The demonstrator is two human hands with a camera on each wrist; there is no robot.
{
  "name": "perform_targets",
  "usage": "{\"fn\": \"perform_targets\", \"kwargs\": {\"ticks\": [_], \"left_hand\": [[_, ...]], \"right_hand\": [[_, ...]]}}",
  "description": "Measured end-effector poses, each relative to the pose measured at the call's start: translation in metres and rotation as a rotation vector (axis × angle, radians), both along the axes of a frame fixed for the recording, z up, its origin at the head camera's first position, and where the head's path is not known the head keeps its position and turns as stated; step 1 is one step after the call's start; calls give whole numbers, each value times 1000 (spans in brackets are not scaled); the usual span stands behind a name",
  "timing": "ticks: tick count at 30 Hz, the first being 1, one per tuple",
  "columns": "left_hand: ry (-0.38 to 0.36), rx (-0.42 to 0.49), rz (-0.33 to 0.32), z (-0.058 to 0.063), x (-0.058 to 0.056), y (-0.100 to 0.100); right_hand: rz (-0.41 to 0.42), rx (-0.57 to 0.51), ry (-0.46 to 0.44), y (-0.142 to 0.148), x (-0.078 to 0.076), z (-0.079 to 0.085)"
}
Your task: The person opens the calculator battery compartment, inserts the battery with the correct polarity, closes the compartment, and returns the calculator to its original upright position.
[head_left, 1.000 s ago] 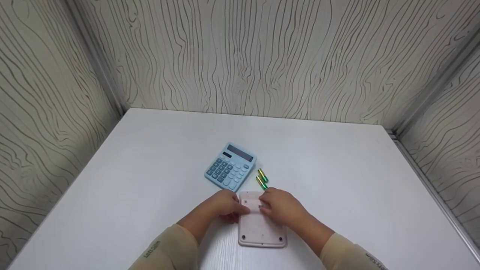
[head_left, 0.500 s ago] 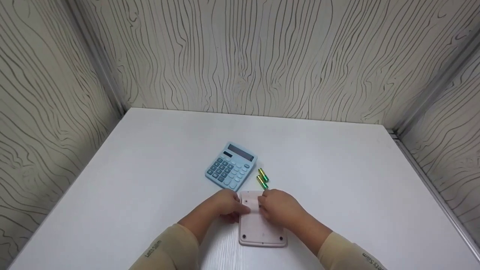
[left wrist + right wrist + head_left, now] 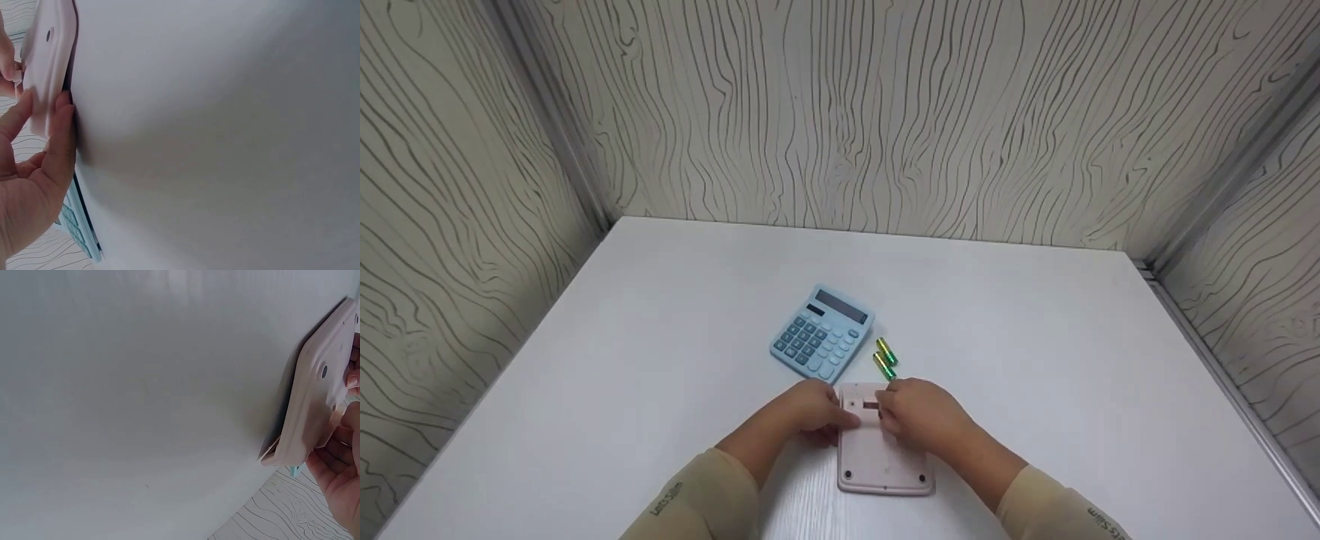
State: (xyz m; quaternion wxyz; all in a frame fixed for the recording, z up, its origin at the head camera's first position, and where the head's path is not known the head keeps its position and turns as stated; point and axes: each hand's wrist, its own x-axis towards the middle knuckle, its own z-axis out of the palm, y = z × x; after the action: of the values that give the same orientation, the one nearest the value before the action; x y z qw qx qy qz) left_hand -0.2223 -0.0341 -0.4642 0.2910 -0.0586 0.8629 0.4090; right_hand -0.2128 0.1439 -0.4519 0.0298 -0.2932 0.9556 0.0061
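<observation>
A pale pink calculator (image 3: 883,450) lies face down, its back with dark screws or feet turned up. My left hand (image 3: 811,409) grips its left edge, thumb on the back and fingers underneath, as the left wrist view also shows. At the far end of the back a dark battery slot (image 3: 871,406) shows. Right beside that slot is my right hand (image 3: 919,412), fingers curled. In the left wrist view it pinches a small pale battery cover (image 3: 18,76), mostly hidden by the fingers. Two green-and-gold batteries (image 3: 886,351) lie just beyond the right hand.
A blue calculator (image 3: 823,334) lies face up beyond the left hand, turned at an angle. Everything rests on a white table (image 3: 660,315), with wood-patterned panels (image 3: 840,112) standing behind it and at both sides.
The back of the pink calculator was covered near the right fingers; now the dark slot shows there. The right hand has shifted slightly, while the left hand stays put.
</observation>
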Motion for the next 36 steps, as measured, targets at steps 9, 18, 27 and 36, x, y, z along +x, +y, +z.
{"fn": "perform_targets", "kwargs": {"ticks": [9, 18, 27, 36], "left_hand": [[1, 13, -3, -3, -1, -1], [-13, -1, 12, -3, 0, 1], [-22, 14, 26, -1, 0, 1], [-17, 20, 25, -1, 2, 1]], "right_hand": [[-107, -115, -29, -1, 0, 6], [-85, -161, 52, 2, 1, 7], [-167, -172, 62, 11, -6, 15], [-249, -154, 73, 32, -18, 10]]}}
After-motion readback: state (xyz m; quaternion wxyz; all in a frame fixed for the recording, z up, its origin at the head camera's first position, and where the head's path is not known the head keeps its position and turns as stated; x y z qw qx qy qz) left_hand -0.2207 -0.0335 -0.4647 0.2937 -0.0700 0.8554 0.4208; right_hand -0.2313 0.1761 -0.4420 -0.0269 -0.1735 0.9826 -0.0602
